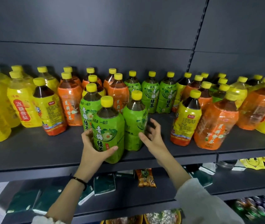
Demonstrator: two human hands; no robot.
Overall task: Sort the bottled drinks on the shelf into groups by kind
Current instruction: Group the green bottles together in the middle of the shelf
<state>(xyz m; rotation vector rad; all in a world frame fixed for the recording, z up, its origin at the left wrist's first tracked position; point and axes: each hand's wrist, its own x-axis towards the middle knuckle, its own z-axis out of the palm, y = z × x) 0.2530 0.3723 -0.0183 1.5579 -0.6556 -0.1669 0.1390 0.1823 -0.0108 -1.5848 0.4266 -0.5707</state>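
- Several green-labelled plastic bottles (pixel 151 94) are gathered midway on the dark metal shelf (pixel 39 151).
- One front green bottle (pixel 108 130) is gripped by the left hand (pixel 93 147); the right hand (pixel 152 136) is held open, just beside the green neighbour (pixel 135 123).
- At right, orange-labelled bottles (pixel 215 126) and yellow-labelled bottles (pixel 186 122) stand mixed; much sorting is judged left.

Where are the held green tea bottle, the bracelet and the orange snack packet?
Held green tea bottle (pixel 108 126): head view, label.
Bracelet (pixel 80 180): head view, band.
Orange snack packet (pixel 145 178): head view, front.
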